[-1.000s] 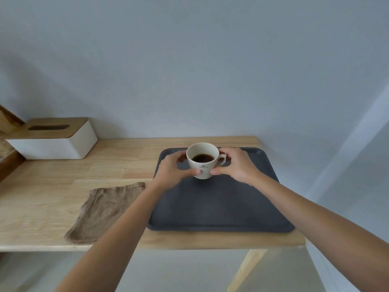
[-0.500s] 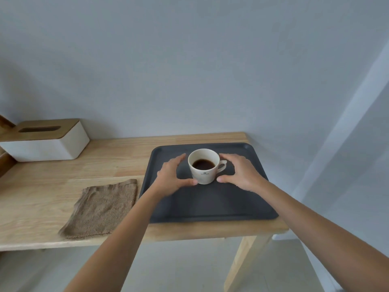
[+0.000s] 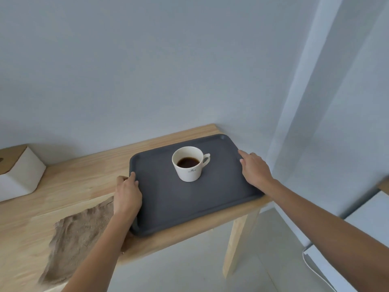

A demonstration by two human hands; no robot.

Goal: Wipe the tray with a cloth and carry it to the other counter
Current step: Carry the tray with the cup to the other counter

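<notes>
A dark grey tray (image 3: 189, 205) lies at the right end of the wooden table (image 3: 73, 178). A white cup (image 3: 189, 172) holding dark coffee stands on the tray's far half, with its handle to the right. My left hand (image 3: 127, 192) curls over the tray's left rim. My right hand (image 3: 254, 169) lies over the right rim, thumb on the inside and fingers down the outer side. The tray rests flat on the table. A brown cloth (image 3: 77, 239) lies spread on the table left of the tray, partly under my left forearm.
A white tissue box (image 3: 19, 178) with a wooden lid stands at the far left by the wall. The table's right edge and its leg (image 3: 237, 243) are just past the tray. A white surface (image 3: 368, 218) sits lower at the right.
Both hands let go of the cup, which now stands on the tray, and moved outward to the tray's left and right rims. My view has turned to the right.
</notes>
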